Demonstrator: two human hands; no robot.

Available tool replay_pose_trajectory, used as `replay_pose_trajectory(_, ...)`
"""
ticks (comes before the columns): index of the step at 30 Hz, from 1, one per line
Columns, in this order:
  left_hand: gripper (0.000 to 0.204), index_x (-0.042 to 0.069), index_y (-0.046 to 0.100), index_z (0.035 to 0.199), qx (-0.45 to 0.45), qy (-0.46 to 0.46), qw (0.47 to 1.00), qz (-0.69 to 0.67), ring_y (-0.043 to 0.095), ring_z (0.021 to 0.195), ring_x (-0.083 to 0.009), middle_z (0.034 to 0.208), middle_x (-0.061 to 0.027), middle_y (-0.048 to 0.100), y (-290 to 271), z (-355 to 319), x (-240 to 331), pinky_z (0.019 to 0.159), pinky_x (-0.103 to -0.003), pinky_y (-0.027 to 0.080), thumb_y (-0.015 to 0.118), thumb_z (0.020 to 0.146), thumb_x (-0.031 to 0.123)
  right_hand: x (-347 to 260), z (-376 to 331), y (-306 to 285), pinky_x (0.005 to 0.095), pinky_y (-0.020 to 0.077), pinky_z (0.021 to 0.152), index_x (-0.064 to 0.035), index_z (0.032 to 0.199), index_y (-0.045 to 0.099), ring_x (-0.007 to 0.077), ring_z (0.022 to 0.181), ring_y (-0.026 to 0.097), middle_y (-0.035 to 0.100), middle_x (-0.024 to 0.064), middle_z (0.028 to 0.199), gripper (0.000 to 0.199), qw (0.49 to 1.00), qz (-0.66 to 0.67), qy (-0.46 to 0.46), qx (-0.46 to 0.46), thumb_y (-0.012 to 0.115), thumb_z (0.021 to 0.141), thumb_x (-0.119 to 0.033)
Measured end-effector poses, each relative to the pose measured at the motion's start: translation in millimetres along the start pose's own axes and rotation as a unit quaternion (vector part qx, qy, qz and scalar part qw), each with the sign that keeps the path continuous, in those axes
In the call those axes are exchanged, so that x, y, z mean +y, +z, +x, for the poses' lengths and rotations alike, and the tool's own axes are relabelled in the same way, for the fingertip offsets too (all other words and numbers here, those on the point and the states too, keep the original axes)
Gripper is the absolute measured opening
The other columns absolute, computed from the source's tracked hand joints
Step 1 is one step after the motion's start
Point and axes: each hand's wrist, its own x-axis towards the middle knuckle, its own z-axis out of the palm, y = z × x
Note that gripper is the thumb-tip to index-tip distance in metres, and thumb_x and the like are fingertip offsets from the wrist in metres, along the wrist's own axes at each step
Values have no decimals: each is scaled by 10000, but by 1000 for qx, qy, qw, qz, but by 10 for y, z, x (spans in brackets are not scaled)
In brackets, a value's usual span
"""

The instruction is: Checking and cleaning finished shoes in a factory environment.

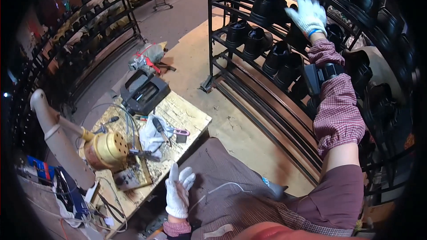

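Note:
My right hand [308, 14], in a white glove, reaches up and out to the black metal rack [214, 40] on the right, fingers spread over the black shoes [262, 4] on an upper shelf; it looks blurred and I cannot see it gripping anything. A black device [321, 74] is strapped on that forearm over the checked sleeve. My left hand [178, 191], also white-gloved, hovers open over my lap beside the small wooden worktable [191, 116], holding nothing.
On the worktable sit a brass perforated heater [106, 150] with a pale curved pipe [53, 129], wires, a white rag [151, 135], a screwdriver and a black tray [144, 92]. A second shoe rack [89, 31] stands at the far left. Concrete floor lies between.

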Motion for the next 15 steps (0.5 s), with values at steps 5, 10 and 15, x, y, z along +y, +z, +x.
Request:
replay_pose_trajectory(5, 914, 92, 187, 1647, -75, 10, 997, -7, 587, 1238, -267, 1476, -207, 514, 201, -86, -22, 1113, -417, 419, 468, 1003, 677, -86, -579, -543, 471, 484, 962, -107, 953, 776, 328, 1050, 681, 741, 160, 1027, 383, 994, 33, -48, -95, 701, 849, -468)
replay_pose_trajectory(10, 924, 163, 141, 1663, -64, -5, 998, 5, 535, 1297, -282, 1529, -210, 459, 228, -316, -115, 1150, -442, 376, 413, 988, 732, -1016, -1949, -1877, 581, 412, 1096, -3, 861, 719, 386, 1080, 666, 684, 165, 883, 290, 825, 478, -268, 141, 811, 759, -258)
replay_pose_trajectory(15, 951, 142, 362, 1587, 30, 53, 951, -303, 532, 1316, -285, 1516, -108, 508, 220, -533, 10, 1166, -447, 403, 404, 921, 819, -1455, -2967, -2376, 554, 419, 1109, -3, 1149, 725, 415, 1261, 603, 690, 173, 1247, 479, 501, 737, -422, -165, 731, 908, -416)
